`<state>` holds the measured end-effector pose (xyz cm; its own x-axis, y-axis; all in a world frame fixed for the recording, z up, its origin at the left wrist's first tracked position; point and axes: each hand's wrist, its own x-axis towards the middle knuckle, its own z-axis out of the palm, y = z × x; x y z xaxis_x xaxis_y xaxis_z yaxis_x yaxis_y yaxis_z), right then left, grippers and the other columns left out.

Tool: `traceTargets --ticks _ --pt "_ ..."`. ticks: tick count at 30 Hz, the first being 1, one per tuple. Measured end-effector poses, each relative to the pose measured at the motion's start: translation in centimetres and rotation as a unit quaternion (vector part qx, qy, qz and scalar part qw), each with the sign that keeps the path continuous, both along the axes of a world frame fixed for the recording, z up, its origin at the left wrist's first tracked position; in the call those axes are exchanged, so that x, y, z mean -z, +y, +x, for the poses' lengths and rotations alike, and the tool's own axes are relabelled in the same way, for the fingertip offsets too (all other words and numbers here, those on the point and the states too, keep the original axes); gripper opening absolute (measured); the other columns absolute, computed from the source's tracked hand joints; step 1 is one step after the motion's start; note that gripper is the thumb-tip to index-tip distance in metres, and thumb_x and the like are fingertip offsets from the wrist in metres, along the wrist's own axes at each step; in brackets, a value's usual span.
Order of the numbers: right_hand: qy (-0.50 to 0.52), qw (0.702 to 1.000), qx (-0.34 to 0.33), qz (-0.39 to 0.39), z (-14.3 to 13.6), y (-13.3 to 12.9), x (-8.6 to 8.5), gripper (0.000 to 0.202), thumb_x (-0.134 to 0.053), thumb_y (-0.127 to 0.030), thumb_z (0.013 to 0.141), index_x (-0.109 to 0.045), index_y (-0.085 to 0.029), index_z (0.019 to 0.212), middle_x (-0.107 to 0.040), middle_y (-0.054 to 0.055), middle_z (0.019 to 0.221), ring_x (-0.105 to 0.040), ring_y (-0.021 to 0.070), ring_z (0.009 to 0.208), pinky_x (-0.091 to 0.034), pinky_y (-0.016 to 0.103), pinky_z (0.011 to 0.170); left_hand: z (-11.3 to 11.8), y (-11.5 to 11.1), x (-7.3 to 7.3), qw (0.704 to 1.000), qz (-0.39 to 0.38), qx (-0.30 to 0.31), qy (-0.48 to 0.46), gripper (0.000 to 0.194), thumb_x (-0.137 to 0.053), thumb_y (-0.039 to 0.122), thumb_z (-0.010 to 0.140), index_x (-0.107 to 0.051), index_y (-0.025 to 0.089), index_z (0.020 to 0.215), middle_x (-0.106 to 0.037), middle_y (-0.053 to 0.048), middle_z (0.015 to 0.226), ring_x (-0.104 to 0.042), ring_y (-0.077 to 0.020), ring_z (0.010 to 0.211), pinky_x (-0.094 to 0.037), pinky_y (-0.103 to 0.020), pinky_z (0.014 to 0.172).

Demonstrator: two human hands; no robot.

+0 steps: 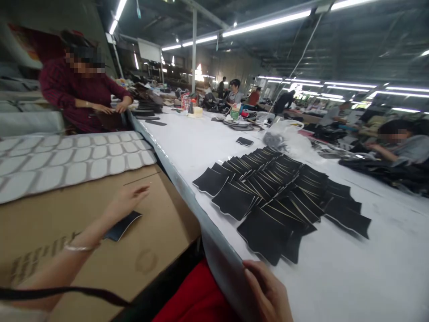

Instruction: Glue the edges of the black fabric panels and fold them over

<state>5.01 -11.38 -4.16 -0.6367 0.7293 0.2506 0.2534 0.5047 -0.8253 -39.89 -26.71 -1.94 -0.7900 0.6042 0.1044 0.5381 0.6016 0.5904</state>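
Observation:
My left hand (129, 201) hovers over the brown cardboard (164, 214), fingers apart, holding nothing. Beneath its wrist a dark piece with a pale edge (123, 226) lies on the cardboard. At the bottom, my right hand (266, 290) rests at the edge of the white table (335, 277), its fingers loosely curved with nothing visible in them. Just beyond it, overlapping rows of black pieces with light edges (264, 228) spread across the table. One separate black piece (244, 141) lies farther back.
Rows of pale rounded pads (77, 172) lie on the left. A person in a dark red checked shirt (87, 89) works behind them. A clear plastic bag (291, 136) sits beyond the black pieces. A black strap (67, 293) crosses the lower left.

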Motion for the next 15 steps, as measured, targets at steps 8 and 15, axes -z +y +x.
traceTargets --ticks 8,15 --pt "0.034 0.999 0.007 0.030 0.8 0.2 1.4 0.022 -0.055 -0.038 0.092 -0.071 -0.023 0.098 -0.074 0.007 0.092 -0.071 0.0203 0.086 -0.056 0.023 0.077 5.9 23.2 -0.9 0.987 -0.055 0.143 0.039 0.088 -0.072 0.038 0.070 -0.035 0.008 0.144 -0.059 -0.018 0.133 -0.057 -0.0279 0.120 -0.044 -0.031 0.095" --pt "0.056 0.997 0.007 0.059 0.0 0.3 2.8 0.019 -0.053 -0.035 0.092 -0.069 -0.026 0.097 -0.071 0.003 0.084 -0.068 0.0177 0.076 -0.052 0.023 0.070 4.7 24.7 1.2 0.989 -0.062 0.126 0.051 0.056 -0.072 0.049 0.064 -0.064 0.014 0.107 -0.070 -0.014 0.103 -0.062 -0.0336 0.106 -0.047 -0.035 0.084"
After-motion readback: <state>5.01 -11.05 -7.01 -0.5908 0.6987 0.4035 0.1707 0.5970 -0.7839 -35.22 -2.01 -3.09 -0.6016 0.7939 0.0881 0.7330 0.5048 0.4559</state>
